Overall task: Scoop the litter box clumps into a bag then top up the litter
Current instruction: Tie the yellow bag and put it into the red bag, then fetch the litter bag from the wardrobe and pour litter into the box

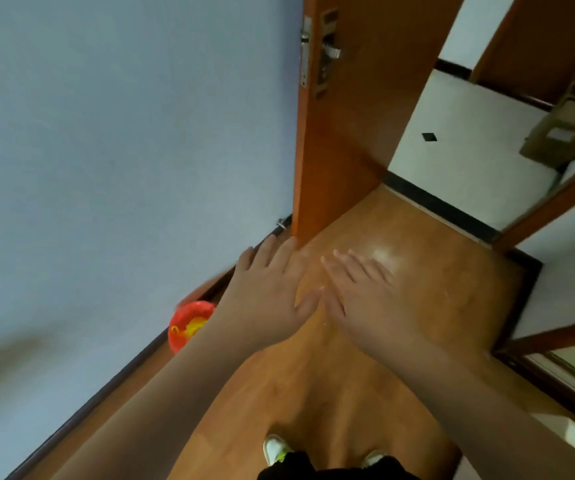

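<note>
Shoes: my two white shoes [276, 448] stand at 6 o'clock on the floor [313, 393], below dark trouser cloth.
Left hand: my left hand [272, 285] is stretched out flat at the middle, fingers straight and spread, holding nothing.
Right hand: my right hand [358, 289] is just beside it toward 3 o'clock, fingers straight, released too; the thumbs nearly meet, though blur keeps me from telling whether they touch.
Bucket: a red and yellow bucket [189, 323] sits at 9 o'clock of my left wrist, by the wall [123, 150], partly hidden behind my forearm.
Door: a wooden door [348, 116] stands open at 12 o'clock, its metal lock near the top.
Box: a cardboard box [563, 133] lies at 2 o'clock.
Litter box: not in view; I cannot tell where it is.
</note>
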